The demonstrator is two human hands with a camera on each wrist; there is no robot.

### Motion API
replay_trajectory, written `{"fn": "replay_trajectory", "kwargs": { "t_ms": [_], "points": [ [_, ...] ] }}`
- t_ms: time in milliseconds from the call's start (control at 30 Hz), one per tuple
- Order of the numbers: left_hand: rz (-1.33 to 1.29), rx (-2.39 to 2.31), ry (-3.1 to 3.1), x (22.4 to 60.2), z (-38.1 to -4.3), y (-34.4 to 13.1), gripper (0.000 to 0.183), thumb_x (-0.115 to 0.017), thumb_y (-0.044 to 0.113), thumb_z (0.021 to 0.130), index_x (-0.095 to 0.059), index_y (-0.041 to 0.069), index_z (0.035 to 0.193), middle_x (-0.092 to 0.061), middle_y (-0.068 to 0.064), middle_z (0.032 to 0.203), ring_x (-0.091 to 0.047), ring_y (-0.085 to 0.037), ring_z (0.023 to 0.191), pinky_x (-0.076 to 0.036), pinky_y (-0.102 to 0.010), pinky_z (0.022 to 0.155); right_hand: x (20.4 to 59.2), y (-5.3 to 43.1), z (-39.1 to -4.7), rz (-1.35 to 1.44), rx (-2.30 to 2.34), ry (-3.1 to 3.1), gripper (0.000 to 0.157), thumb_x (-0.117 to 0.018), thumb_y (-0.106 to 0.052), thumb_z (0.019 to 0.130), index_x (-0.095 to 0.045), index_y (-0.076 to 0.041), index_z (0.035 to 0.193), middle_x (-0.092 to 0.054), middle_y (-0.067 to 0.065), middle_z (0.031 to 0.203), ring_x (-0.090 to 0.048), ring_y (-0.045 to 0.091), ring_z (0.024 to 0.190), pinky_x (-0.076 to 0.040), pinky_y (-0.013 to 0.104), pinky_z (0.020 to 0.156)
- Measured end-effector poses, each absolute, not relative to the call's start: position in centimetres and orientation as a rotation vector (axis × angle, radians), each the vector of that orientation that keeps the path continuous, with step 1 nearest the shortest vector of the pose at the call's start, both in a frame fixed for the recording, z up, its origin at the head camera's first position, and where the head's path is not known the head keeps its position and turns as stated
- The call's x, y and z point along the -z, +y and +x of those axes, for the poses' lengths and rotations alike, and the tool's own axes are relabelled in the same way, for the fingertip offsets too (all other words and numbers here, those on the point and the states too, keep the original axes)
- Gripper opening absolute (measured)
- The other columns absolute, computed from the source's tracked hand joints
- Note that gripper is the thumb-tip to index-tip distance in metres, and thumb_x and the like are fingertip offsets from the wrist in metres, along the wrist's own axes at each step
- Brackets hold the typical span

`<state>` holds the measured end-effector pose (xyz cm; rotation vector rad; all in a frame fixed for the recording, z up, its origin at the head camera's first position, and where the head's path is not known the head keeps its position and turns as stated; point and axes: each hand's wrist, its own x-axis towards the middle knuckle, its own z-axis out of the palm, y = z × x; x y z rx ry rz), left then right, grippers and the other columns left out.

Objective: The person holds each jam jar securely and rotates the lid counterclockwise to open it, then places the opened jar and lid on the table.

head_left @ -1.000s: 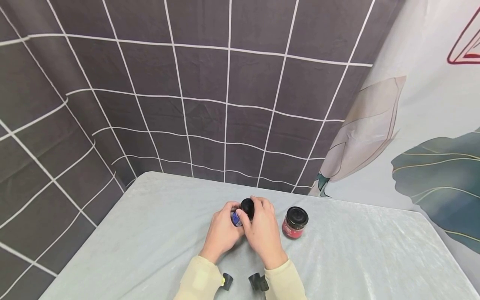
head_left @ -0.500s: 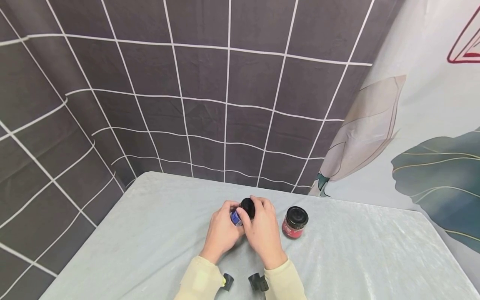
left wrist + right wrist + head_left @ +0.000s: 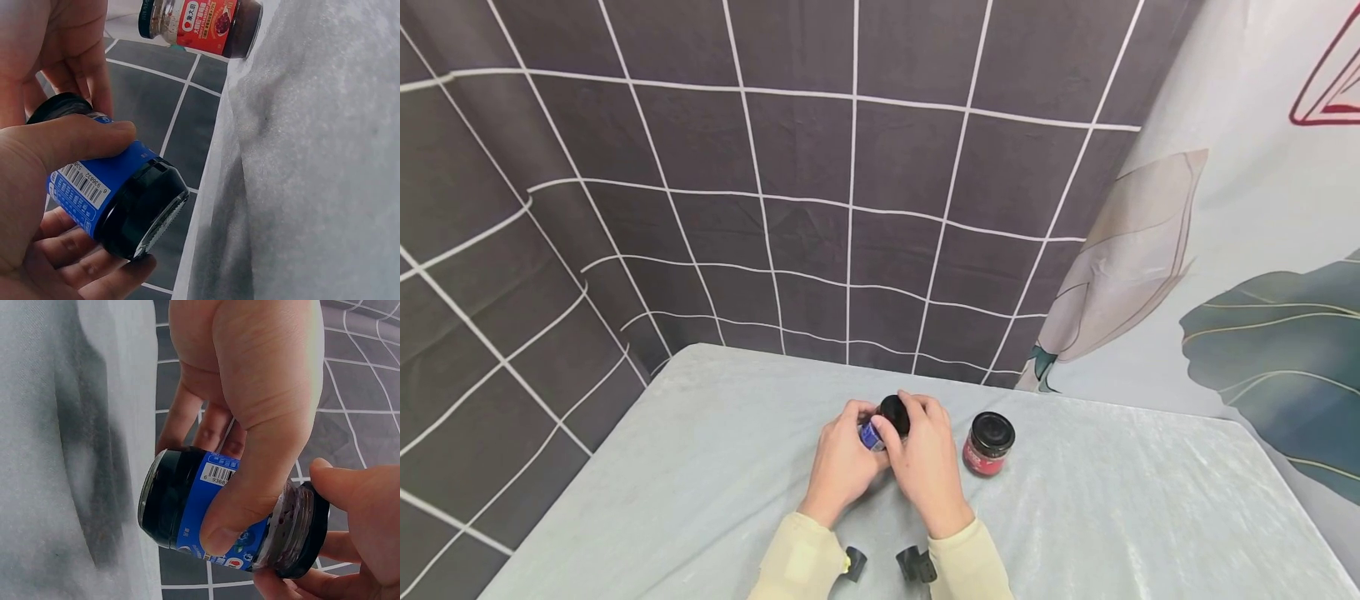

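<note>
Held jar [image 3: 128, 178] over tablecloth [image 3: 1097, 500], gridded backdrop [image 3: 797, 142]

Place: screened-off work spot, room type indeterminable
Behind: dark-grey, white-gridded fabric sheet [image 3: 797, 137] hung
Below: pale-grey plush tablecloth [image 3: 1075, 492] spread

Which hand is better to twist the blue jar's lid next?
Probably the right hand: its thumb and fingers are at the lid, while the left hand grips the body of the blue jar.

Blue jar [image 3: 115, 175]: barcode [image 3: 84, 181], left of the left wrist frame, digits starting 6 936832
Red jar [image 3: 209, 28]: Chinese characters, 大 among them, top of that frame
</note>
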<state>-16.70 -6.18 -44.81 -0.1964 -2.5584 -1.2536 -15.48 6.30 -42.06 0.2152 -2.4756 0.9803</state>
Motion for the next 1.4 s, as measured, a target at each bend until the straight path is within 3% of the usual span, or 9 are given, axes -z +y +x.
{"fn": "replay_trajectory", "kwargs": {
  "t_ms": [1400],
  "points": [
    [-0.164,1.324,-2.605,44.76,-16.66,-6.35,0.051,-0.089,0.027,0.070,-0.063,0.016,0.113,-0.073,-0.008,0.108,-0.068,-0.025,0.103,-0.054,-0.042,0.087,42.12,6.70,-15.67,0.328,-0.903,-2.489,0.044,-0.073,-0.024,0.093,-0.065,0.007,0.123,-0.063,0.020,0.114,-0.060,0.037,0.106,-0.051,0.050,0.090]
  ]
}}
